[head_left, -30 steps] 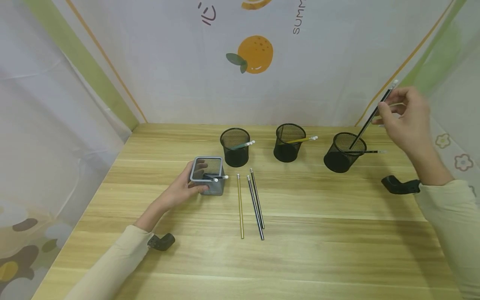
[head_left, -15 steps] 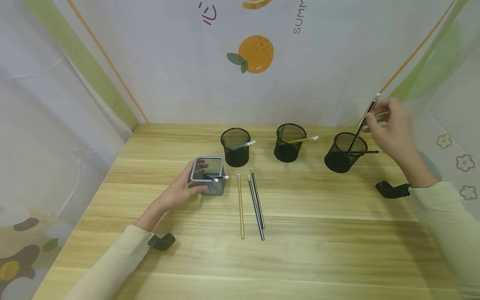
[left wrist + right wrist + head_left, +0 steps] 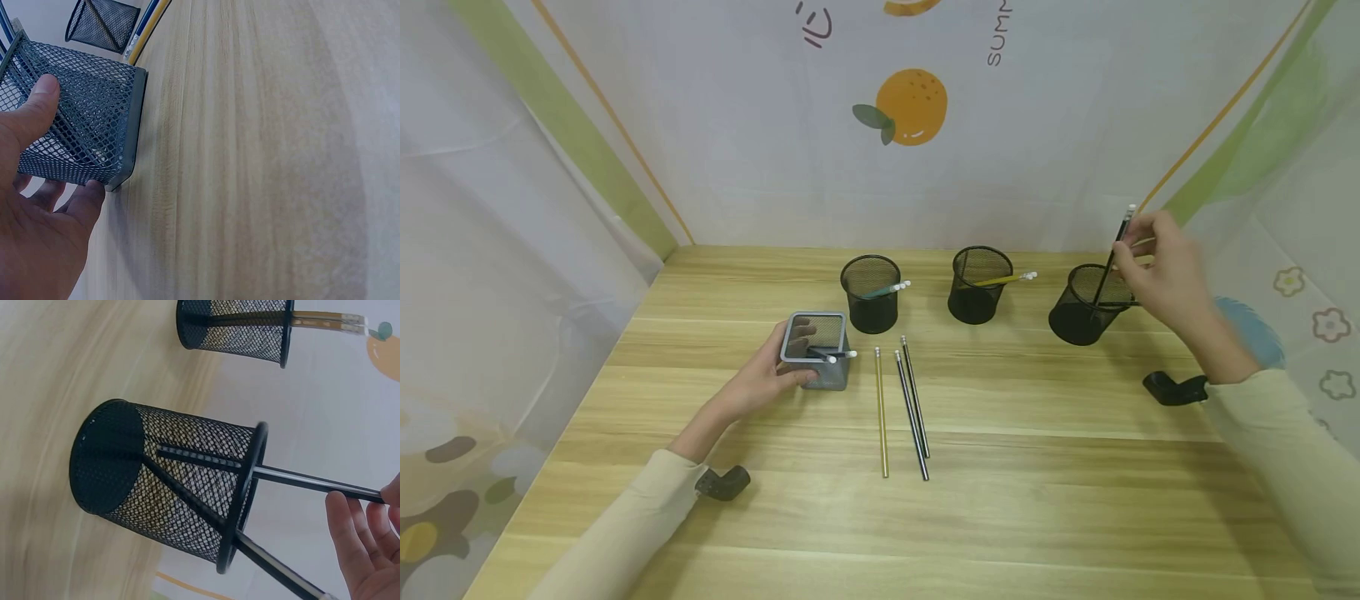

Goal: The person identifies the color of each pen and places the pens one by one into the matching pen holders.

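My right hand (image 3: 1167, 265) pinches a black pencil (image 3: 1122, 237) near its white eraser end. The pencil's lower part is inside the rightmost round black mesh pen cup (image 3: 1075, 321); through the mesh in the right wrist view, its tip shows above the cup's base. A second black pencil (image 3: 275, 565) leans in that same cup against the rim. On the left, my left hand (image 3: 760, 379) grips a square grey mesh pen holder (image 3: 827, 375) standing on the table, thumb on the near side and fingers behind. Two dark pencils with white erasers (image 3: 842, 356) lean inside it.
Two more round black cups stand along the back: one (image 3: 872, 312) with green pencils, one (image 3: 972, 307) with yellow pencils. A yellow pencil (image 3: 882, 417), a dark blue pencil (image 3: 912, 417) and a black pencil (image 3: 916, 400) lie mid-table. A curtain (image 3: 760, 167) hangs behind.
My right hand has moved left and down, lowering the black pencil further into the rightmost cup and bringing it more upright. The left hand and grey holder have stayed put.
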Demonstrator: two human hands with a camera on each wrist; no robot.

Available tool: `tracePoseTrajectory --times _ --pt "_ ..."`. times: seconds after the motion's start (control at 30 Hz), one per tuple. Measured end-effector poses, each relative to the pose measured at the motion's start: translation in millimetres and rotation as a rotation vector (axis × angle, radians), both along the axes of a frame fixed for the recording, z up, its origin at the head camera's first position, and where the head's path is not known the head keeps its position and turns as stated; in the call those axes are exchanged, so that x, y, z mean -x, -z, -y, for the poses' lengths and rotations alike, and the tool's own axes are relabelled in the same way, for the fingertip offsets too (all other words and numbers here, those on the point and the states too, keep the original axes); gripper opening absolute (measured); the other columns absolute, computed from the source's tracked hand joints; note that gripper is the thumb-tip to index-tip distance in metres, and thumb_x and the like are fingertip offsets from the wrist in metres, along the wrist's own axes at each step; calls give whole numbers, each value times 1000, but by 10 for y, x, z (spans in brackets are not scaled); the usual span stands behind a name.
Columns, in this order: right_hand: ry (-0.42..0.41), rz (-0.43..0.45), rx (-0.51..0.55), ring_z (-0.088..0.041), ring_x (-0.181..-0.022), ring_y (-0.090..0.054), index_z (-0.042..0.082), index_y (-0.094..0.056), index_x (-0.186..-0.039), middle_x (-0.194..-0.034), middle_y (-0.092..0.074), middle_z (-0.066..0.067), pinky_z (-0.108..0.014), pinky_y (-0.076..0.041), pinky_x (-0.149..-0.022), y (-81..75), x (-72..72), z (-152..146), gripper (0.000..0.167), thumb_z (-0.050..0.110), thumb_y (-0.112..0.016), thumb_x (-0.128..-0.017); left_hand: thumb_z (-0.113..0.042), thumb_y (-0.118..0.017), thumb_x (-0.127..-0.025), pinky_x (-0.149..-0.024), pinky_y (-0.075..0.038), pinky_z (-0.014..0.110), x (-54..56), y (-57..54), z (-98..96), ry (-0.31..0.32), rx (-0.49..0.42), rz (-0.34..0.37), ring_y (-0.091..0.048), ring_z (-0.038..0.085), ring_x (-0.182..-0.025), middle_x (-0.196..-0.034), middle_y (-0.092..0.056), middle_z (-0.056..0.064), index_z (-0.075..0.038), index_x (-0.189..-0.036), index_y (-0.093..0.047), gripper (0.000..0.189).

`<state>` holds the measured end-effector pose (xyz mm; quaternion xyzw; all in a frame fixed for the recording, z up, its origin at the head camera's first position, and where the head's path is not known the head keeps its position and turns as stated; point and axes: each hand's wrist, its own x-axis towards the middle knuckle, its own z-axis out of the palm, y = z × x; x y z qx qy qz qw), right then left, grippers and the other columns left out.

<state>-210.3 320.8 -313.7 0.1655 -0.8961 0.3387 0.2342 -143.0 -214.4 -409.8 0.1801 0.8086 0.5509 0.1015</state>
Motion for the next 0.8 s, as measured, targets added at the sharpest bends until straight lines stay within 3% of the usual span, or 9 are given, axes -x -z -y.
tracePoseTrajectory --times 0.2,0.43,0.63,0.8 --pt "10 50 -30 14 -86 -45 -8 -48 -117 -103 -55 -17 -3 -39 -66 13 -35 37 23 5 -56 -100 1 -72 -93 -111 -38 59 0 1 0 2 3 0 -38 41 -140 -155 -35 22 -6 -156 -24 79" --pt "11 62 -57 3 -88 -51 -7 -48 -118 -104 -56 -16 -3 -39 -64 15 -35 36 23 5 -56 -101 1 -72 -93 -111 -37 60 -5 -7 -2 -1 4 -1 -39 41 -140 -155 -35 23 -6 -156 -24 79" --pt "-12 80 27 8 -82 -51 -8 -50 -120 -100 -56 -14 -4 -42 -66 -20 -17 -11 30 8 -62 -97 1 -72 -93 -111 -37 59 -5 -4 -5 2 9 2 -37 41 -141 -155 -35 22 -6 -156 -24 79" --pt "4 56 78 5 -80 -55 -6 -52 -120 -98 -56 -5 -4 -43 -67 -139 -25 -43 34 12 -66 -95 2 -71 -93 -112 -35 60 -11 -18 -11 1 1 6 -35 42 -142 -156 -34 23 -5 -156 -23 79"
